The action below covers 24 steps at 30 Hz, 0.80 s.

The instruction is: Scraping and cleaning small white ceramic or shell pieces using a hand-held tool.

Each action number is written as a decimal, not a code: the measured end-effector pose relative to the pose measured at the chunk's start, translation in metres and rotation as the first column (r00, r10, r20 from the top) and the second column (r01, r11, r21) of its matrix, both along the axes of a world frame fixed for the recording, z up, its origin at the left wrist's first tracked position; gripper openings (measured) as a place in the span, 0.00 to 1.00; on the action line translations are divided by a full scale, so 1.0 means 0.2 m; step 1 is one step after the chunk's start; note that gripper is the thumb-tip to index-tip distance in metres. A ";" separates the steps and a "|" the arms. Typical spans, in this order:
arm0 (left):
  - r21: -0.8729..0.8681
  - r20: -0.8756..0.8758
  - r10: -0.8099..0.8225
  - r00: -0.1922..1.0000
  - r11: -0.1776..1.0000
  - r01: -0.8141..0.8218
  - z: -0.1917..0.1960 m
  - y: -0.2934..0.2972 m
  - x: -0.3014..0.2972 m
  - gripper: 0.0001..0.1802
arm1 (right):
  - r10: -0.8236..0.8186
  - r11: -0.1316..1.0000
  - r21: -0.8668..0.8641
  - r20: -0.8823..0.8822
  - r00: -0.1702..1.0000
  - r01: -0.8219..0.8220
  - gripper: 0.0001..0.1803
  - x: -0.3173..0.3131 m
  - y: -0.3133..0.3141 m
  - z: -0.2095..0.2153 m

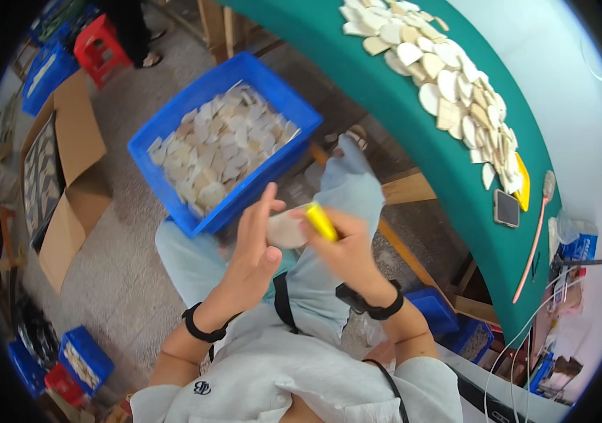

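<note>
There is only one view, so no part of the scene is shared with a second one. The camera sits on the person's head and looks steeply down along the chest to the lap. The two forearms enter from the lower edge, and the left hand [252, 247] and the right hand [347, 250] are close under the lens, near the middle of the picture. The blue crate [230, 77] stands a little further, up and to the left. The green table [414, 134] runs along the right side, and its straight edge bends strongly toward the dark round rim of the fisheye.
</note>
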<state>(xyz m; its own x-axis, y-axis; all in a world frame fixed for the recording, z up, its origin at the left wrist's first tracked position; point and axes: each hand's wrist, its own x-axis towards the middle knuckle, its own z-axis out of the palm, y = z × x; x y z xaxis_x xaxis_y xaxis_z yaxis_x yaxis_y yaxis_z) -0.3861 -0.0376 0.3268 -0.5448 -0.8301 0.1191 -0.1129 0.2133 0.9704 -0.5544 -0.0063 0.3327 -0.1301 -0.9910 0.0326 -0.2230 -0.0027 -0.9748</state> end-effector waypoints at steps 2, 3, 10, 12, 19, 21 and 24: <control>0.101 -0.024 0.058 0.998 0.993 -0.055 -0.01 -0.04 0.00 0.37 | -0.254 0.967 0.011 -0.028 0.967 0.255 0.11 -0.19 -0.05 0.06; 0.095 -0.028 0.050 0.998 0.994 -0.047 -0.01 -0.07 0.01 0.37 | -0.418 0.906 0.080 0.023 0.908 0.415 0.12 -0.31 -0.10 0.10; 0.284 0.116 0.095 0.989 0.950 -0.125 -0.20 -0.20 0.18 0.21 | -0.695 0.586 -0.259 0.326 0.641 0.767 0.20 -1.01 -0.42 0.36; 0.334 0.130 0.153 0.980 0.924 -0.188 -0.29 -0.23 0.24 0.21 | -0.694 0.673 -0.201 0.160 0.702 0.712 0.20 -1.00 -0.39 0.27; -0.202 0.556 0.343 0.757 0.939 -0.276 -0.72 -0.59 0.59 0.28 | -0.212 0.962 -0.270 -0.658 0.722 0.037 0.15 -0.53 -0.25 -0.32; -0.138 0.647 0.328 0.688 0.938 -0.317 -0.86 -0.77 0.64 0.24 | -0.161 0.966 -0.250 -0.786 0.596 -0.069 0.15 -0.47 -0.24 -0.42; -0.167 0.759 0.323 0.565 0.936 -0.310 -1.09 -1.03 0.62 0.20 | -0.077 0.988 -0.129 -0.881 0.467 -0.082 0.17 -0.45 -0.21 -0.48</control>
<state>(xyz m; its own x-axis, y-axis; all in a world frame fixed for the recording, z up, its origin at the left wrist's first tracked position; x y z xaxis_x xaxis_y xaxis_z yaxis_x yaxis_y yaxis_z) -0.2614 -0.2435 0.1093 -0.1416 -0.9695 -0.2003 -0.8717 0.0262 0.4894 -0.6449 -0.0475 0.2361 0.0490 -0.9650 0.2577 -0.9623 -0.1148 -0.2467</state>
